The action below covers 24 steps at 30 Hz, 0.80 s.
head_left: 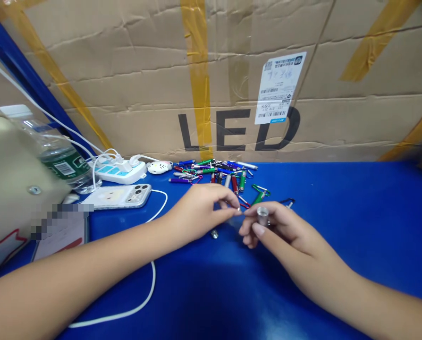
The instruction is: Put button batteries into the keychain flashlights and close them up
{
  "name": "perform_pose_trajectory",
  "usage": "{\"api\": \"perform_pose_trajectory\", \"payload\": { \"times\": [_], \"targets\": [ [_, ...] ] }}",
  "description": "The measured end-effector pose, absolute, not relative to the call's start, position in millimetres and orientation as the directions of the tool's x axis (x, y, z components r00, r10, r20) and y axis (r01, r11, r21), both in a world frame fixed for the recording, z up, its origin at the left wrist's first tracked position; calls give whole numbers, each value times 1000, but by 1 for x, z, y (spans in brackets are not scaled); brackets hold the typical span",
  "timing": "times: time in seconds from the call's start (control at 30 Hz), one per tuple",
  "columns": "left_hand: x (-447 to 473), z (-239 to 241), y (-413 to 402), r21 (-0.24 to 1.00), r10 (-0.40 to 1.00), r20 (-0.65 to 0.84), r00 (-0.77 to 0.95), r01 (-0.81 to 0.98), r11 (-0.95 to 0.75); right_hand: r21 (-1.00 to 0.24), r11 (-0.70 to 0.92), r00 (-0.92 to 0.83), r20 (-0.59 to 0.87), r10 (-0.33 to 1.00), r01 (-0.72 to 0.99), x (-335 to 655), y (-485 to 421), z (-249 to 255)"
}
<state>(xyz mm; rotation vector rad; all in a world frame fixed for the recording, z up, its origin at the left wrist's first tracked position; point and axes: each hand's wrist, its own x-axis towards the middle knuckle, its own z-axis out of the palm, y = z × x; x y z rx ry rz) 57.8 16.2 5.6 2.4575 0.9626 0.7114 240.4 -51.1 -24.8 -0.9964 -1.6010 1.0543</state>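
My right hand (280, 229) grips a small silver metal tube (262, 216), its open end facing up. My left hand (204, 210) pinches a tiny part (238, 209) between thumb and fingertip, held close to the tube and the right fingertips. A small silver cap (215, 234) lies on the blue table (338, 212) just below my left hand. Behind both hands sits a pile of several small coloured keychain flashlights (218, 172) with carabiner clips.
A large cardboard box (214, 80) marked LED stands along the back. At the left are a white phone (121, 196), a power strip (121, 171) with white cables (150, 283), a water bottle (57, 153), a cat-shaped white item (159, 166) and a beige bag (9, 179).
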Motion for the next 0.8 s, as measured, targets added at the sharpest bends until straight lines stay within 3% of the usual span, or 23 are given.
{"api": "perform_pose_trajectory", "payload": {
  "times": [0.13, 0.27, 0.4, 0.53, 0.63, 0.8],
  "targets": [
    [57, 14, 5, 461, 591, 596, 543, 372, -806, -950, 272, -307, 217, 927, 151, 241, -52, -23],
    [56, 15, -3, 284, 404, 589, 700, 289, -914, -949, 274, -342, 208, 916, 155, 242, -50, -23],
    [55, 15, 1, 204, 330, 576, 748, 260, -944, -954, 255, -350, 187, 918, 156, 242, -48, -24],
    [47, 16, 19, 290, 527, 570, 630, 446, -847, -963, 224, -332, 165, 929, 148, 241, -49, -25],
    [38, 11, 37, 280, 712, 382, 590, 660, -697, -963, 214, -324, 152, 934, 162, 241, -50, -25],
    [38, -3, 48, 211, 781, 185, 596, 752, -624, -959, 221, -335, 152, 930, 176, 241, -50, -25]
  ]
}}
